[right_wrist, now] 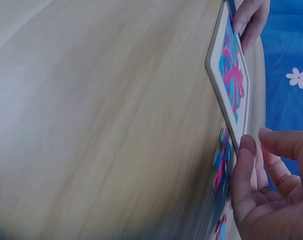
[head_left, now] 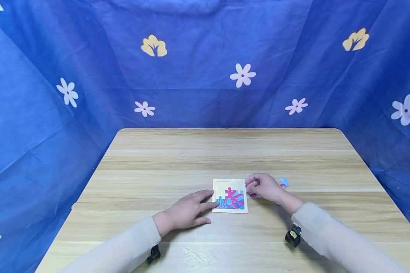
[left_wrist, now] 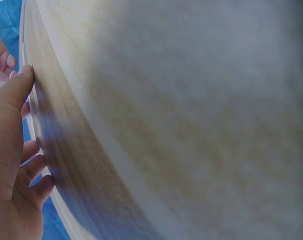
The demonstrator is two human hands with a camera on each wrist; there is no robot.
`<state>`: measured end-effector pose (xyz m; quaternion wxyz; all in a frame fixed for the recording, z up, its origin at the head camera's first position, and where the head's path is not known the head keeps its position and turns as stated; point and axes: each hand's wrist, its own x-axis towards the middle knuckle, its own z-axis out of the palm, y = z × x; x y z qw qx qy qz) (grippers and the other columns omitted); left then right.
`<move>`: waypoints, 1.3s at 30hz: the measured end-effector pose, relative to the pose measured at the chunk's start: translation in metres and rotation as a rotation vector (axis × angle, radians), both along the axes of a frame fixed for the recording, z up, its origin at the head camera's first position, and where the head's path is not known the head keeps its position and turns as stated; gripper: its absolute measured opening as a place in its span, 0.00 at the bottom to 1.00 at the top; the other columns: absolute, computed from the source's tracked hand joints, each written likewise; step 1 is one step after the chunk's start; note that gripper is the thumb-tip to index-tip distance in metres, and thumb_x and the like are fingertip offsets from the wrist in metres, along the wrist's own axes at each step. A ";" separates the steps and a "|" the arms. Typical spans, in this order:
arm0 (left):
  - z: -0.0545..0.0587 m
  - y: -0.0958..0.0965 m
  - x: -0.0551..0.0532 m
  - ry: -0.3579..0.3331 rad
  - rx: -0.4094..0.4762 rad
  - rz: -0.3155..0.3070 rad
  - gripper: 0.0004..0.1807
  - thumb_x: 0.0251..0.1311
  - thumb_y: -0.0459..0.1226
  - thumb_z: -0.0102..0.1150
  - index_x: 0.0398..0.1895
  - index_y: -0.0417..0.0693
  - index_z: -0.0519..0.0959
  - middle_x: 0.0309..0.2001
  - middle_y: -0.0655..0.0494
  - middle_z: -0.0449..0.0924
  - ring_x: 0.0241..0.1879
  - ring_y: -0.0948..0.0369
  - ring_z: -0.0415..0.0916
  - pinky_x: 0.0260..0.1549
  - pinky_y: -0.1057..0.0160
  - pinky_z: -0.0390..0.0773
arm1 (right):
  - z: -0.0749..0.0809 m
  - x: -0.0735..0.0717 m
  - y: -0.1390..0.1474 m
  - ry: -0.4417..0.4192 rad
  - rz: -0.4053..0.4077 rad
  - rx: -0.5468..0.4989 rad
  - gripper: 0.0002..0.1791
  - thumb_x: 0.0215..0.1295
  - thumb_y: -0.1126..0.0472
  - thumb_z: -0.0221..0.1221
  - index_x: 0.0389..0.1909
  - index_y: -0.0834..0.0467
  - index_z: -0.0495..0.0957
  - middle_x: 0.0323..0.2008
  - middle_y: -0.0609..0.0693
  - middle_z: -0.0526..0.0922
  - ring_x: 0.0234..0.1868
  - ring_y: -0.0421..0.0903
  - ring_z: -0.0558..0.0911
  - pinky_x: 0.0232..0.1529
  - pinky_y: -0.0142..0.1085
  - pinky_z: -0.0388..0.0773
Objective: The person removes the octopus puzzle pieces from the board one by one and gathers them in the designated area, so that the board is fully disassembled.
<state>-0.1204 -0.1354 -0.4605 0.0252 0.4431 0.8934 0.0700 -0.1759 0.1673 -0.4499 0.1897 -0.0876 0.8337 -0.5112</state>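
Note:
A pale square puzzle tray (head_left: 229, 180) lies on the table, partly filled with joined pieces showing a pink octopus (head_left: 235, 199) on blue. Its upper and left parts show bare board. My left hand (head_left: 188, 209) rests at the tray's left side, fingers stretched out and touching the frame. By the right edge is my right hand (head_left: 264, 186), fingers bent, with the thumb and index tips slightly apart in the right wrist view; I see nothing between them. Loose puzzle pieces (right_wrist: 221, 162) lie beneath and beside this hand, partly hidden by it.
Another loose puzzle piece (head_left: 283, 182) lies to the right, behind the right wrist. The wood-grain table (head_left: 150, 167) has rounded far corners. A blue cloth (head_left: 198, 76) with flower prints hangs around its back and sides.

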 end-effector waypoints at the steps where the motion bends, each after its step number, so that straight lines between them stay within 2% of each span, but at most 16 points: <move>1: 0.000 0.000 0.000 0.001 0.000 0.000 0.30 0.63 0.56 0.53 0.66 0.55 0.70 0.69 0.44 0.59 0.67 0.51 0.58 0.64 0.55 0.61 | 0.000 0.000 -0.003 0.000 0.003 -0.007 0.09 0.60 0.71 0.61 0.42 0.67 0.78 0.30 0.52 0.81 0.32 0.46 0.82 0.32 0.39 0.83; 11: 0.000 -0.001 -0.002 -0.011 0.020 -0.008 0.32 0.63 0.56 0.54 0.68 0.55 0.68 0.68 0.44 0.60 0.66 0.50 0.60 0.63 0.54 0.63 | -0.001 0.001 -0.028 0.003 0.040 -0.001 0.10 0.60 0.69 0.62 0.43 0.66 0.78 0.30 0.50 0.81 0.30 0.45 0.81 0.30 0.36 0.82; 17: 0.003 0.001 -0.004 -0.027 0.045 0.009 0.33 0.62 0.57 0.55 0.68 0.56 0.68 0.67 0.43 0.61 0.64 0.49 0.63 0.62 0.53 0.64 | -0.001 0.002 -0.036 0.050 0.077 0.048 0.10 0.58 0.68 0.63 0.41 0.64 0.79 0.28 0.47 0.81 0.25 0.43 0.79 0.26 0.33 0.78; 23: 0.004 0.006 -0.004 -0.006 0.072 -0.012 0.32 0.61 0.56 0.56 0.66 0.56 0.70 0.66 0.43 0.63 0.64 0.49 0.63 0.62 0.53 0.64 | -0.002 0.003 -0.040 0.061 0.102 0.049 0.12 0.56 0.68 0.64 0.41 0.65 0.78 0.29 0.48 0.83 0.25 0.42 0.79 0.26 0.32 0.77; 26: 0.003 0.009 -0.004 0.023 0.078 -0.034 0.31 0.61 0.56 0.56 0.66 0.56 0.71 0.65 0.43 0.64 0.64 0.50 0.63 0.61 0.53 0.65 | -0.003 0.003 -0.041 0.062 0.106 0.056 0.12 0.56 0.69 0.65 0.42 0.64 0.78 0.30 0.48 0.82 0.26 0.41 0.79 0.27 0.33 0.77; 33: 0.000 0.013 -0.004 0.052 0.056 -0.057 0.29 0.62 0.56 0.55 0.64 0.56 0.73 0.64 0.43 0.65 0.64 0.51 0.63 0.62 0.55 0.64 | -0.002 0.002 -0.045 0.090 0.117 0.143 0.12 0.54 0.67 0.67 0.41 0.61 0.80 0.29 0.45 0.81 0.33 0.39 0.79 0.39 0.34 0.77; 39: -0.001 0.014 -0.004 0.053 0.054 -0.054 0.29 0.62 0.56 0.55 0.64 0.55 0.73 0.64 0.43 0.66 0.64 0.51 0.63 0.62 0.56 0.63 | 0.002 0.003 -0.049 0.080 0.109 0.192 0.13 0.54 0.67 0.67 0.42 0.60 0.81 0.27 0.44 0.80 0.32 0.39 0.77 0.38 0.34 0.76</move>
